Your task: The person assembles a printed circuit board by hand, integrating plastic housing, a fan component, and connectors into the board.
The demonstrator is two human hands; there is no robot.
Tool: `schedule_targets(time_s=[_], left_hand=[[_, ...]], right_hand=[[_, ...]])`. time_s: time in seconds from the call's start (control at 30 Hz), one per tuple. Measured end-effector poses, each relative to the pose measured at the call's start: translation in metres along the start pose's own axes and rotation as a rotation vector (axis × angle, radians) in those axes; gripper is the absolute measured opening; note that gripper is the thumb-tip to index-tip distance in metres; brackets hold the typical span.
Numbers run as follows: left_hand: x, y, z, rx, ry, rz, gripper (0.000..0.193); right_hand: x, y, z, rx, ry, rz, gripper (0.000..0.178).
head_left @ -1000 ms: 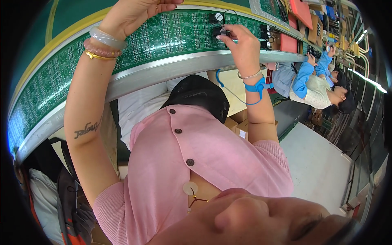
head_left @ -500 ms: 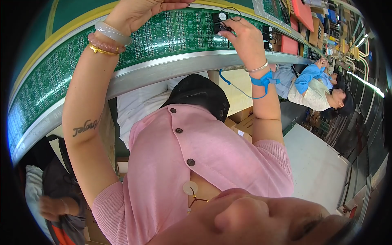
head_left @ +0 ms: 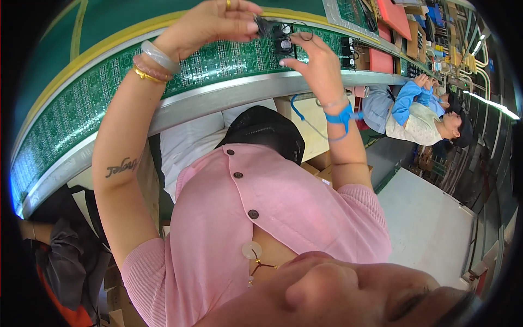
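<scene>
A long row of green circuit boards (head_left: pixel 212 62) lies in the rail-edged line before me. My left hand (head_left: pixel 226 26) is over the boards, thumb and fingers pinched on a small black part with thin wires (head_left: pixel 265 25); its exact kind is unclear. Just right of it, two black parts with round silver faces (head_left: pixel 284 44) sit on the boards, a thin black wire looping off to the right. My right hand (head_left: pixel 321 68) is beside them, thumb and forefinger apart, with nothing visible between them. A blue wrist strap (head_left: pixel 343 116) with a cord circles my right wrist.
A metal rail (head_left: pixel 229 90) runs along the near edge of the boards. More black wired parts (head_left: pixel 348 52) stand farther right, near red-pink blocks (head_left: pixel 381 59). A co-worker in blue sleeves (head_left: pixel 408 101) works at the right. Another person's grey sleeve (head_left: pixel 71 261) shows at lower left.
My left hand has moved right and nearer, with the small black part now visible in its fingers. My right hand has let go of a black part and spread its thumb and forefinger.
</scene>
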State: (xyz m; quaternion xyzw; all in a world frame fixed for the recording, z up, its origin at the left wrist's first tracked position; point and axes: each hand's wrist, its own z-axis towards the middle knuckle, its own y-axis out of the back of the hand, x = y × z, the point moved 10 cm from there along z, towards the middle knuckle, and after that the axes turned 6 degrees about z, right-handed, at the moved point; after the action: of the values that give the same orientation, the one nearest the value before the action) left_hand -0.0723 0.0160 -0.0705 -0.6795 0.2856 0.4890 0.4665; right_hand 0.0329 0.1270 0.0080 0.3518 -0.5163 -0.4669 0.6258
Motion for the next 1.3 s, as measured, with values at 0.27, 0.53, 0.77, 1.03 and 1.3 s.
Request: schedule_targets(time_s=[0.27, 0.53, 0.77, 1.03, 1.3], left_hand=[[0.023, -0.075, -0.015, 0.279, 0.165, 0.064, 0.050], [-0.043, -0.127, -0.009, 0.099, -0.728, 1.743, 0.043], [-0.026, -0.130, 0.019, 0.199, -0.677, 2.058, 0.037], [-0.025, -0.130, 0.028, 0.307, -0.596, 2.150, 0.047], [-0.025, -0.137, 0.031, 0.461, -0.578, 2.213, 0.043]], right_hand=[[0.045, 0.000, -0.050, -0.014, -0.098, 0.748, 0.054], [-0.012, 0.002, -0.090, -0.163, -0.191, 0.769, 0.036], [-0.028, -0.028, -0.106, -0.170, -0.314, 1.030, 0.043], [-0.032, -0.038, -0.106, -0.222, -0.205, 1.123, 0.041], [-0.029, -0.038, -0.103, -0.220, -0.163, 1.171, 0.037]])
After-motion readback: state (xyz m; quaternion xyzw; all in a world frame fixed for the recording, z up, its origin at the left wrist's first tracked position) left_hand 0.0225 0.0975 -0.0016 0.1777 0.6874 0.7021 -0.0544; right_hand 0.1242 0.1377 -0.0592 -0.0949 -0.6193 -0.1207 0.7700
